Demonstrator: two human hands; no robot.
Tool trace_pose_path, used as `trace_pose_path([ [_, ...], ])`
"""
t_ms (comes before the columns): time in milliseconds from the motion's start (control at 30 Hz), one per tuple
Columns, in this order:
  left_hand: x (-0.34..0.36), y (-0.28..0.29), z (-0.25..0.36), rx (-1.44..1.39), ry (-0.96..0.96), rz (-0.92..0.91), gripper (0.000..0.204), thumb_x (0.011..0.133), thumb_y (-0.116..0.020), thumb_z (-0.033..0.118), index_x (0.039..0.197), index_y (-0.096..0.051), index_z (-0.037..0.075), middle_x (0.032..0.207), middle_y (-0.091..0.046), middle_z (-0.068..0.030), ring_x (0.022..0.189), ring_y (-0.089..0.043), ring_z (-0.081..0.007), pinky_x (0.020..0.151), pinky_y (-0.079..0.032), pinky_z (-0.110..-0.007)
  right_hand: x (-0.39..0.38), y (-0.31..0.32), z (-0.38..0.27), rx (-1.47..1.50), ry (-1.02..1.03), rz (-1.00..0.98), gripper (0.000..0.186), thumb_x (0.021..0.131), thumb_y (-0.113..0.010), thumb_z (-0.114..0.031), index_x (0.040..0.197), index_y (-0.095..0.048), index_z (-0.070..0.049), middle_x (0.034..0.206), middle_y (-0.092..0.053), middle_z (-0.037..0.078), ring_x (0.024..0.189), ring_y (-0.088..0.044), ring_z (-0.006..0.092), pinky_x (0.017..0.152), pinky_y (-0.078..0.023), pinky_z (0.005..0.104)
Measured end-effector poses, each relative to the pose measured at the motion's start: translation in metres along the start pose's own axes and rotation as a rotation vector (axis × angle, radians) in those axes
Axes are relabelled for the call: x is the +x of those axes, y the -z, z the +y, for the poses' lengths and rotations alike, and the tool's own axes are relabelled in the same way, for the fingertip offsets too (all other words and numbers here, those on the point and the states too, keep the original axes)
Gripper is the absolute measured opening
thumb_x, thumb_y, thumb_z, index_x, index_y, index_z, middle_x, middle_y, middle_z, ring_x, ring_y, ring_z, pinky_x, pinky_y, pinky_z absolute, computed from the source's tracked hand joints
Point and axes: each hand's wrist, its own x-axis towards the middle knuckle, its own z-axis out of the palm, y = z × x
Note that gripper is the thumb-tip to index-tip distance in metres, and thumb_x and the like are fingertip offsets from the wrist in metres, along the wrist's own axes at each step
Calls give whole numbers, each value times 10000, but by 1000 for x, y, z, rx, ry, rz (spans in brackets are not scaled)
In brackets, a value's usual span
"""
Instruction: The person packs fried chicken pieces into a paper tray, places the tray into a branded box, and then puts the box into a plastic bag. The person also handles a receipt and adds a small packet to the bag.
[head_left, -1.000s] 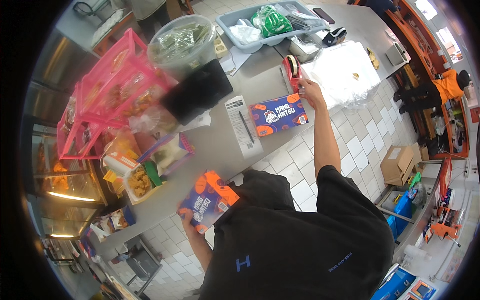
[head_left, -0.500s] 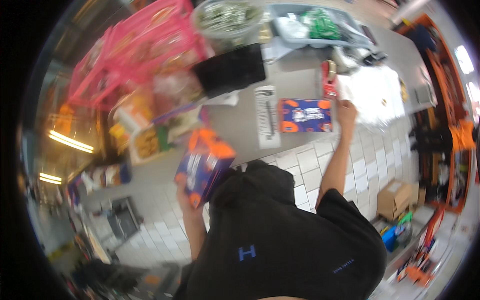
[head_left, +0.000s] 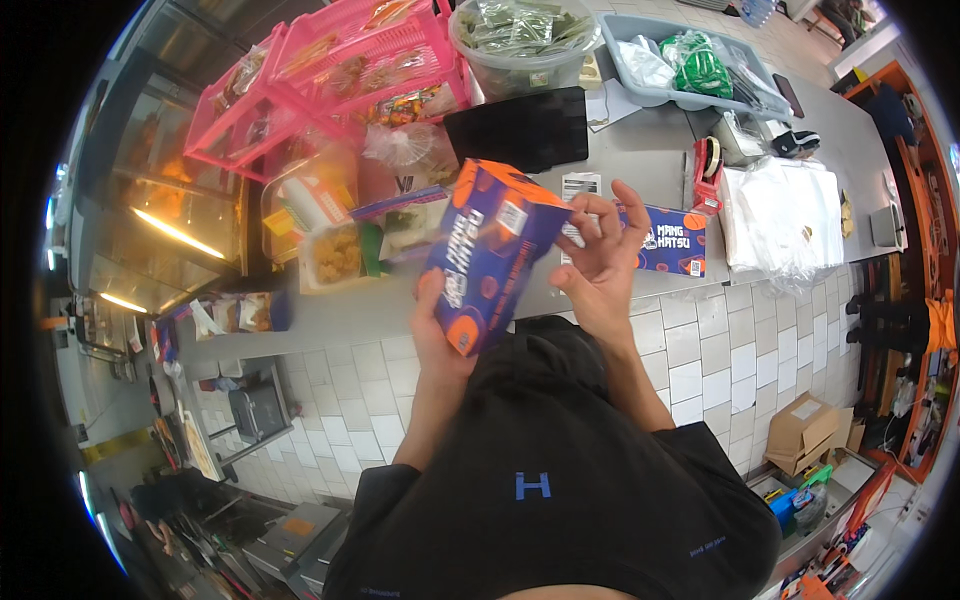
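My left hand (head_left: 436, 330) is closed around the lower left side of a blue-and-orange cardboard takeaway box (head_left: 490, 255), which stands tilted above the counter's front edge. Just right of the box is my right hand (head_left: 603, 265), its fingers spread and curved toward it; whether a fingertip touches the box I cannot tell. Partly behind that hand, a second blue-and-orange box (head_left: 678, 240) lies on the counter. A paper slip (head_left: 581, 184) sits between the two boxes, half covered.
A red tape dispenser (head_left: 708, 180) and white plastic bags (head_left: 785, 215) lie to the right. Left are an open container of fried pieces (head_left: 335, 258) and pink baskets (head_left: 370, 75). Behind stand a black tablet (head_left: 520, 130), a clear tub (head_left: 525, 70) and a grey-blue tray (head_left: 625, 92).
My left hand has raised the box toward the middle and turned it more upright. My right hand has left the second box's right edge and come in beside the held one.
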Motion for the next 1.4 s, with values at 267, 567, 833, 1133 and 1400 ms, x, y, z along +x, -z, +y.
trace_pose_path([
  [267,-14,47,14,489,121,-268,667,908,-740,135,1479,-399,86,1223,-638,-104,1064,-650,-177,922,-560,-375,-16,15,-4,32,-279,73,1227,688,-954,-97,1575,-113,-197,1252,-441,70,1148,-528,240,903,-605,363],
  [567,13,45,31,869,98,-310,793,844,-837,325,1443,-443,-15,1269,-640,-106,1147,-627,-197,1001,-513,-356,-32,-2,-8,-32,-413,38,1274,660,-966,-83,1578,-90,-193,1214,-454,59,1045,-583,212,784,-629,358],
  [833,16,57,24,651,53,-285,752,888,-780,355,1447,-427,-5,1239,-646,-113,1068,-677,-192,901,-572,-336,-19,28,-37,-141,-285,-30,889,954,-672,-30,1597,-64,-124,899,-588,66,801,-613,154,781,-534,296],
  [1133,18,64,22,626,-11,-261,628,976,-680,348,1433,-427,0,1202,-673,-130,993,-727,-203,825,-622,-334,-36,5,-61,-453,-552,-348,872,914,-759,-74,1568,-183,-56,761,-648,21,721,-604,107,697,-472,265],
  [1400,13,63,19,455,187,-322,602,937,-736,294,1399,-481,4,1195,-663,-121,1025,-694,-211,878,-584,-362,-42,11,-33,-169,-784,-304,820,849,-817,-80,1495,-313,-80,829,-689,33,755,-610,122,728,-490,296],
])
